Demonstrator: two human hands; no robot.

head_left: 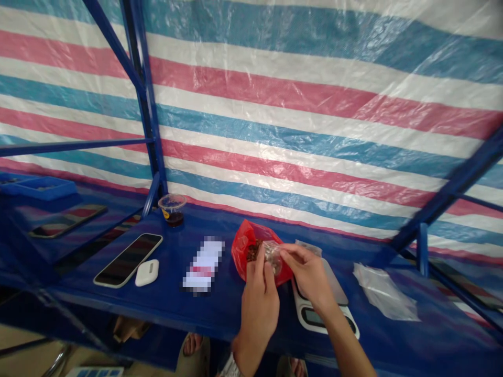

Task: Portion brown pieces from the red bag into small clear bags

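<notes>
Striped tarp [275, 131] is hanging behind a blue desk [157, 309], where the left hand [257, 309] and right hand [306, 272] are pinching a clear plastic packet [272, 257] between closed fingers at the mouth of a red bag [240, 251] of brown granules [253, 251], beside a digital scale [334, 285].

Glossy red plastic bag [244, 250], clear plastic packet [272, 257]

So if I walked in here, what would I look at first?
You'd probably see the big striped tarp first, with pink, white and blue bands filling the wall behind the blue table. Next comes the bright red bag on the table, right in the middle. The left hand and right hand hold a clear packet in front of it.
</notes>
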